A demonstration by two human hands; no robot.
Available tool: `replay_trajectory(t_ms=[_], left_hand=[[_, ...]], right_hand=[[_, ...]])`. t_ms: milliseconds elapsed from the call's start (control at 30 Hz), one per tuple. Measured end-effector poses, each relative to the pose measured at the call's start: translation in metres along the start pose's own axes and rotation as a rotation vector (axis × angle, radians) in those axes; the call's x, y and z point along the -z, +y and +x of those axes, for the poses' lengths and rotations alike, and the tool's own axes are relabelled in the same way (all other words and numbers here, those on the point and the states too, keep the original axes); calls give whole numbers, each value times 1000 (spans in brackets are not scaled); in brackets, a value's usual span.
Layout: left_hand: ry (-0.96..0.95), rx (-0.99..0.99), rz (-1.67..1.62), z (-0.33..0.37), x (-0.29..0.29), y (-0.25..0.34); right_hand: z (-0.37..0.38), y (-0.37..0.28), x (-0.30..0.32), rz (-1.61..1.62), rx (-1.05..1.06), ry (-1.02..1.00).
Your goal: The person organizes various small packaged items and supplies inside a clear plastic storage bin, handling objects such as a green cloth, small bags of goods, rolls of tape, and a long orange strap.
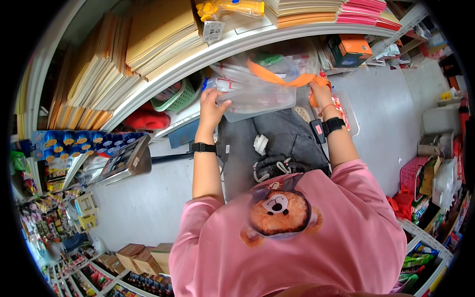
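My left hand (213, 106) grips the left end of a clear plastic box (262, 105), its thumb over the near side and its fingers at the rim. The box is held just above my lap, in front of a shelf. An orange ribbon (277, 77) loops across the box's top, above clear plastic wrapping and a green item (269, 60) whose kind I cannot make out. My right hand (320, 96) is closed around the ribbon's right end, beside the box. Part of the ribbon hangs below those fingers.
Stacks of brown envelopes (158, 39) fill the shelf above. Under it stand a green basket (179, 96) and an orange-and-black carton (350, 50). Another clear bin (349, 111) rests right of my knee. A scale-like device (123, 161) stands at left, and cardboard boxes (143, 258) behind me.
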State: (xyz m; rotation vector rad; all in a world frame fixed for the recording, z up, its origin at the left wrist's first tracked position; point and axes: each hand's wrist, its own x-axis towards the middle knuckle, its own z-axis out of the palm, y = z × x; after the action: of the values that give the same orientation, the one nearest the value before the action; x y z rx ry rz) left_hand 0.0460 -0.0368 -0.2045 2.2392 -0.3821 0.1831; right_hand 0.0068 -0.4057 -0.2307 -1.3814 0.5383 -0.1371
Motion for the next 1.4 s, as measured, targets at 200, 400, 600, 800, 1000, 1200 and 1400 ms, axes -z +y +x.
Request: replay_trajectory(t_ms=[200,400,600,800,1000,1200,1400], left_hand=[[9,-139,142,-12,6,8],[8,-154,224,-34,13,25],[-17,-198,197,-45,19,23],[-79,-245,129,-50,17,47],[-156,-321,175,-47,8,77],[-122,-475,283,-35,2,96],[-43,-304,76,-34,-5,87]], right_hand=[[39,17,-8,-206,22,-67],[30,-12,-17,-30,-116,-177],[15,-29,-6,-52,-194,-345],[-63,-64,25,-80,5,-342],[-83,-71,69,-536,-18,-277],[-76,-29,83,-131,-217,-140],[-100,-22,84,-6,-90,-8]])
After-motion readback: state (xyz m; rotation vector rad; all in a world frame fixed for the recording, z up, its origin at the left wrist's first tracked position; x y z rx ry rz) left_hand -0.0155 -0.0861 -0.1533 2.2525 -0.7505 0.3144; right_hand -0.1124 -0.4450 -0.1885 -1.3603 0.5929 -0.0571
